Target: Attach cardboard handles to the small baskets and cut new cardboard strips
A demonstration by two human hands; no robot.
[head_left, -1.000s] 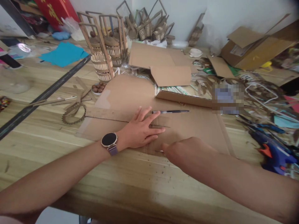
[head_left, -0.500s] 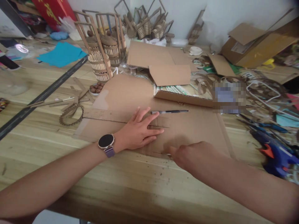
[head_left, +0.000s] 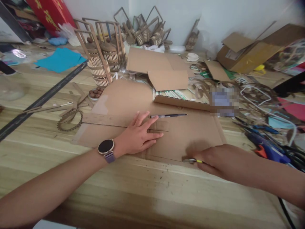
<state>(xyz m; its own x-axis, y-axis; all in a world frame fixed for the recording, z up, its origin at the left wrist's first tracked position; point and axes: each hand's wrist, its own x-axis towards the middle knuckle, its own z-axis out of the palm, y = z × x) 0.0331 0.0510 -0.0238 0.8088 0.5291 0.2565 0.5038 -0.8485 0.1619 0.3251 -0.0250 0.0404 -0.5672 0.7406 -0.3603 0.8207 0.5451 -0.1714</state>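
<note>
A large flat cardboard sheet (head_left: pixel 190 133) lies on the wooden table (head_left: pixel 147 190). My left hand (head_left: pixel 139 135), a watch on its wrist, presses flat on the sheet with fingers spread, beside a cardboard strip (head_left: pixel 107 120). My right hand (head_left: pixel 214 160) is closed round a small cutting tool (head_left: pixel 192 161) with a yellow mark, its tip at the sheet's near edge. A black pen (head_left: pixel 168 116) rests on the sheet just beyond my left fingers.
Woven cardboard baskets (head_left: pixel 105 60) stand at the back left, more cardboard pieces (head_left: pixel 152 62) and an open box (head_left: pixel 247 52) behind. A blue glue gun (head_left: pixel 269 148) and wires clutter the right. A long black bar (head_left: pixel 40 101) crosses the left; blue paper (head_left: pixel 59 58) lies beyond it.
My right hand has slid to the right along the sheet's near edge, and the tool's tip now shows. My left hand stays pressed in place.
</note>
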